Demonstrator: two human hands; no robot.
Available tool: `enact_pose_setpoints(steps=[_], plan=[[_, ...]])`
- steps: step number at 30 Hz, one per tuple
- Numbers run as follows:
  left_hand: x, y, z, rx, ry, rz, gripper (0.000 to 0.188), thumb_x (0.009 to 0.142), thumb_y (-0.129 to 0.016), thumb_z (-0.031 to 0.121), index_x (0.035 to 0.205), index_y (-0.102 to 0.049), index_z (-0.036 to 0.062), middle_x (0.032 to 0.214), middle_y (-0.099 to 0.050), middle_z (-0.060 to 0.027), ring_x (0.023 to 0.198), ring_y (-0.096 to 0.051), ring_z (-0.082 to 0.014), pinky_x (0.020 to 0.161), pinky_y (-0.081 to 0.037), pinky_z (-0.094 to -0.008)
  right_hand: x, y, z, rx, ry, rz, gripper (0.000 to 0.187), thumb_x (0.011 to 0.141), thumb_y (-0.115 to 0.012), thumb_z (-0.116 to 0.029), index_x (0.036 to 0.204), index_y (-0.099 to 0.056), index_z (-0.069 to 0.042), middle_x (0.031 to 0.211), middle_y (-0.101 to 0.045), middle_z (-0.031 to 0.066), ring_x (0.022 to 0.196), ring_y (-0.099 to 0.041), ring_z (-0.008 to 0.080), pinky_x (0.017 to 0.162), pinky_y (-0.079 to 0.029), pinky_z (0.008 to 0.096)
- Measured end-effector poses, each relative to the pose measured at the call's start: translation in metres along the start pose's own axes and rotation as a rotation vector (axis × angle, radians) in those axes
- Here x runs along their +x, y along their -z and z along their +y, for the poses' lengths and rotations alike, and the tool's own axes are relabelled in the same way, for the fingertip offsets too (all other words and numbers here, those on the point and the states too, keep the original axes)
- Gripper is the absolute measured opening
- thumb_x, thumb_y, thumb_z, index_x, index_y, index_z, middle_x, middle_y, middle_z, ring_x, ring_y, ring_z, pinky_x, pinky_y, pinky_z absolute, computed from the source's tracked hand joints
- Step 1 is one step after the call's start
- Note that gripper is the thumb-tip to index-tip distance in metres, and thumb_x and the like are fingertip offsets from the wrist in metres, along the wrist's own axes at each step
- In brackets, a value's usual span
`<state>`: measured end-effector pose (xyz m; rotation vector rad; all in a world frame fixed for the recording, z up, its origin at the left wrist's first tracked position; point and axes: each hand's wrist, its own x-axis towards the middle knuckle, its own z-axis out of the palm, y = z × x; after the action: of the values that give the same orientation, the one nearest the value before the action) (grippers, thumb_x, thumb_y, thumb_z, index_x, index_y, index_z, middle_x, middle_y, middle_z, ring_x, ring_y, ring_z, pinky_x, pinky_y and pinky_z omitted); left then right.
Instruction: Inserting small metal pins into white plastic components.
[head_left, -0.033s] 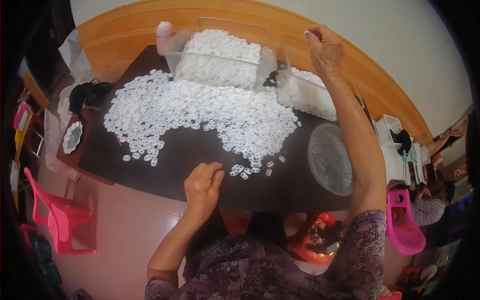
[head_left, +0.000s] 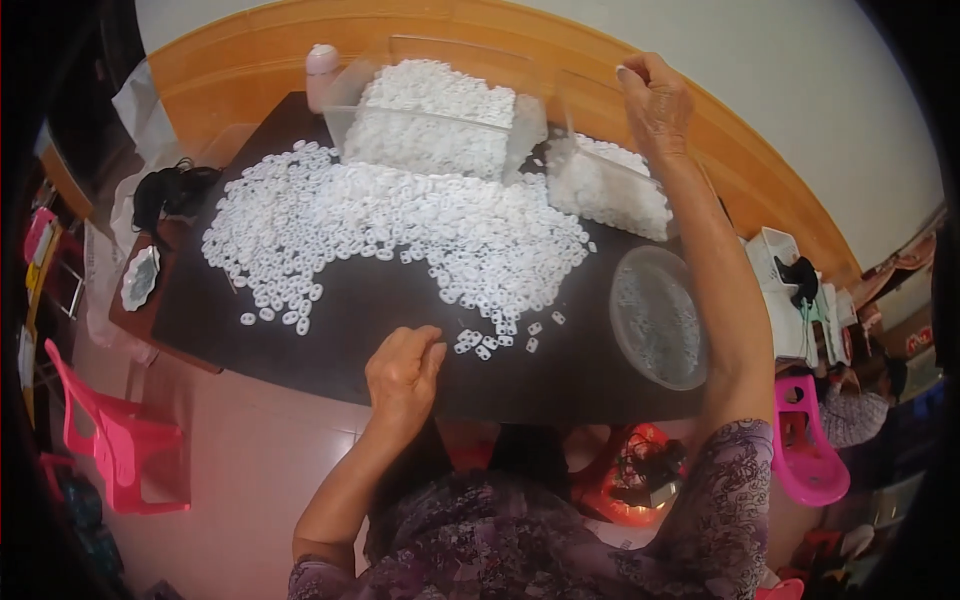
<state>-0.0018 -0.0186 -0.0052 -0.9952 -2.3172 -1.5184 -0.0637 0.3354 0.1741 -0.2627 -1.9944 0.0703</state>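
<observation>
My right hand (head_left: pixel 660 110) is raised above the far right side of the table. Its thumb and fingertips pinch a small white piece (head_left: pixel 621 69). My left hand (head_left: pixel 402 370) is closed near the table's front edge, thumb against the fingers; whatever it may hold is hidden. Just right of it lie several loose white pieces (head_left: pixel 484 350), flat and roughly rectangular with two holes. Beyond stretches a wide heap of white pieces (head_left: pixel 400 212), many oval. Below my right hand stands a clear bin (head_left: pixel 610 208) partly filled with white pieces.
A large clear bin (head_left: pixel 335 118) full of white pieces stands at the back, with a pink bottle (head_left: pixel 321 78) beside it. A round clear tub (head_left: pixel 618 325) with small grey pieces sits near my right forearm. A pink chair (head_left: pixel 125 440) stands left of the dark table (head_left: pixel 330 350).
The whole view has shifted slightly, so the table and bins sit a little further left. Both hands keep nearly the same pose.
</observation>
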Motion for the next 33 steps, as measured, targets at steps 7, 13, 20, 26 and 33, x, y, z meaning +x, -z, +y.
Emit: enact_pose_setpoints(steps=[7,13,20,26,33], plan=[[0.014,-0.014,0.003,0.047,-0.061,-0.015,0.014,0.077,-0.065,0.001,0.091,-0.063,0.0005,0.070,-0.054,-0.0118,0.064,-0.055,-0.0269,0.058,-0.043,-0.0343,-0.017,0.042,0.086,-0.318,-0.128,-0.325,0.023,0.081,-0.059,-0.027,0.086,-0.068,-0.006,0.079,-0.067,0.0130,0.076,-0.064,0.0285,0.069,-0.048,0.0391],[0.016,-0.028,0.007,0.269,-0.121,-0.083,0.019,0.069,-0.072,0.004,0.086,-0.065,0.0037,0.070,-0.052,-0.0087,0.068,-0.055,-0.0261,0.058,-0.044,-0.0370,-0.069,0.052,0.041,-0.121,-0.047,-0.325,0.021,0.084,-0.061,-0.020,0.091,-0.066,-0.002,0.080,-0.067,0.0116,0.073,-0.063,0.0208,0.068,-0.048,0.0325],[0.012,-0.029,0.004,0.346,-0.167,-0.094,0.018,0.065,-0.074,0.006,0.072,-0.057,0.0046,0.068,-0.049,-0.0074,0.067,-0.053,-0.0263,0.055,-0.042,-0.0386,-0.160,0.055,-0.048,0.429,-0.021,-0.546,0.009,0.080,-0.066,-0.007,0.086,-0.066,-0.001,0.082,-0.063,0.0101,0.077,-0.060,0.0186,0.070,-0.047,0.0299],[0.011,-0.017,0.008,0.178,-0.104,-0.075,0.015,0.071,-0.071,0.004,0.073,-0.056,0.0019,0.067,-0.053,-0.0064,0.062,-0.055,-0.0214,0.055,-0.043,-0.0321,-0.203,0.058,-0.097,0.457,0.026,-0.745,0.007,0.078,-0.066,-0.009,0.082,-0.067,-0.004,0.077,-0.063,0.0097,0.078,-0.060,0.0233,0.071,-0.047,0.0332],[0.006,-0.004,0.030,-0.213,0.181,-0.164,0.009,0.078,-0.066,0.007,0.082,-0.060,0.0004,0.073,-0.056,-0.0046,0.065,-0.053,-0.0135,0.058,-0.043,-0.0266,-0.224,0.072,-0.132,0.778,-0.231,-0.723,0.010,0.080,-0.064,-0.012,0.081,-0.065,-0.002,0.076,-0.061,0.0125,0.075,-0.059,0.0260,0.069,-0.046,0.0355]])
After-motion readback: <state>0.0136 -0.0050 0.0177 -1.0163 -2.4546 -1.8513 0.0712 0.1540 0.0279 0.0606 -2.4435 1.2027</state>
